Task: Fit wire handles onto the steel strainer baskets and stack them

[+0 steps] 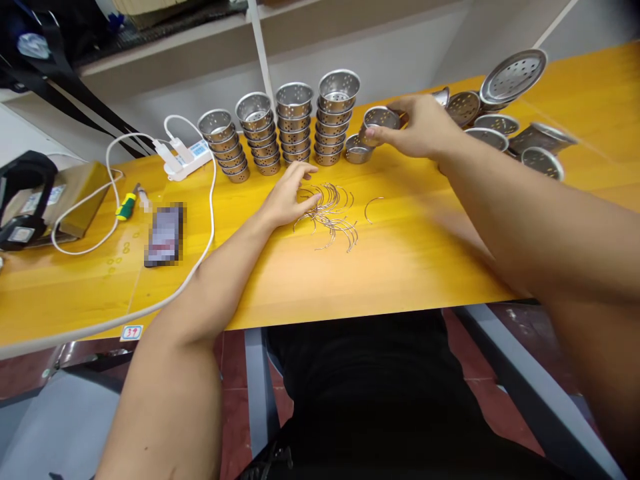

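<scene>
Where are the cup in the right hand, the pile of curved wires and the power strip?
Held cup (pixel 380 118), head view: inner wall, below the rim.
Curved wires (pixel 326 215), head view: crossing middle of the pile.
Power strip (pixel 197 156), head view: body, right of the plugs.

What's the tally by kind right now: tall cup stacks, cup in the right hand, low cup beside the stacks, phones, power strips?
Tall cup stacks: 4
Cup in the right hand: 1
Low cup beside the stacks: 1
Phone: 1
Power strip: 1
Total: 8
</scene>
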`<control>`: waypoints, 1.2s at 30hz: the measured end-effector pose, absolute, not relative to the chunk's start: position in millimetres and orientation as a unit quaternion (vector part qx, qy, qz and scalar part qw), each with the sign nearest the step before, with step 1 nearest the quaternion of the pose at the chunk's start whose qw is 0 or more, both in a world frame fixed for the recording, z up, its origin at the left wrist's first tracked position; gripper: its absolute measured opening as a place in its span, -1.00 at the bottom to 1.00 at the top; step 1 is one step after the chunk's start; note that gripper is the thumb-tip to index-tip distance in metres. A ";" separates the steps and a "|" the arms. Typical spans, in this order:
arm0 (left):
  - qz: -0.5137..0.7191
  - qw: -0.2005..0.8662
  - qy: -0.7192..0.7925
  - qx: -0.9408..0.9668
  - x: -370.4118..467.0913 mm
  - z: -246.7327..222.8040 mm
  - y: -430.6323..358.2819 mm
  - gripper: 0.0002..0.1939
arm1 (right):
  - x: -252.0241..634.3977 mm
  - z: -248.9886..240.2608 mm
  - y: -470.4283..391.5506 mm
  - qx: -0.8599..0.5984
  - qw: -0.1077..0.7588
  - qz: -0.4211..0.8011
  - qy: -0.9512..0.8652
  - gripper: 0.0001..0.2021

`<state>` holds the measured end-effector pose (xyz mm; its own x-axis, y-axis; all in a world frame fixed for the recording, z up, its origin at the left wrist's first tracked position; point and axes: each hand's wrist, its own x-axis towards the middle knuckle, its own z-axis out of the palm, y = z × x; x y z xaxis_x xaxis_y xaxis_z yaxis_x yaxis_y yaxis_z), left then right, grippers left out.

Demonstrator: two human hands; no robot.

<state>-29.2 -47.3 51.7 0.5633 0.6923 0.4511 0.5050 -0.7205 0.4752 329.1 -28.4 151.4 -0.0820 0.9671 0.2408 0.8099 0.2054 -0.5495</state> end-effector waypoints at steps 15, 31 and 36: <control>0.313 0.153 0.335 0.875 -30.4 50.6 -46.2 -0.45 | 309.2 155.6 -17.7 -0.656 0.175 0.149 -0.718 -0.21; 0.302 0.171 0.346 0.871 -30.1 53.5 -49.7 -0.43 | 322.1 143.4 -5.5 -0.616 0.201 0.159 -0.745 -0.05; 0.305 0.176 0.348 0.869 -31.1 49.8 -46.1 -0.42 | 331.6 181.6 -10.5 -0.697 0.249 0.091 -0.666 -0.18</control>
